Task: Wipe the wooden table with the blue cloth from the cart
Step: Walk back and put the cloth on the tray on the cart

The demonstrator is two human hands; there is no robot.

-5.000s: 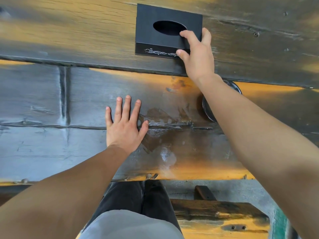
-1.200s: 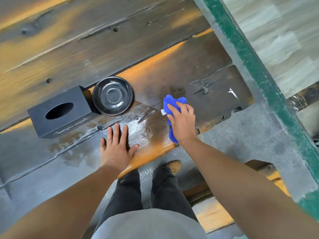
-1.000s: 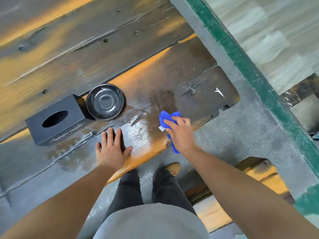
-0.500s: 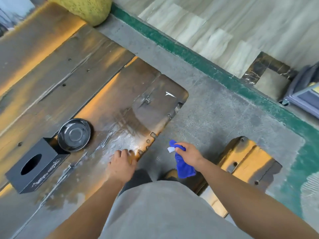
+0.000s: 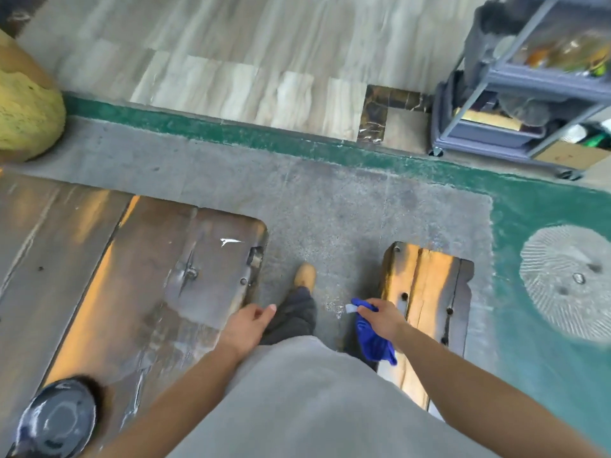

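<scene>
— Between the wooden table (image 5: 148, 276) and the bench (image 5: 426, 292), over the floor (image 5: 314, 209), I see the blue cloth (image 5: 373, 343). Who holds it?
— The right hand (image 5: 380, 317) grips it at the top, fingers curled round the bunched part beside the white label (image 5: 349, 308); the rest hangs down loose. The left hand (image 5: 248, 325) holds nothing, its fingers are relaxed, near the table's corner.
— How will the cloth handle?
— It looks soft and light, with no stiffness, so it folds where it wants. Not fragile, I judge. Held by one end it will only drag; for wiping it is better to gather it into a pad under the flat palm and press down. The table looks wet in places, so the cloth may get heavier
</scene>
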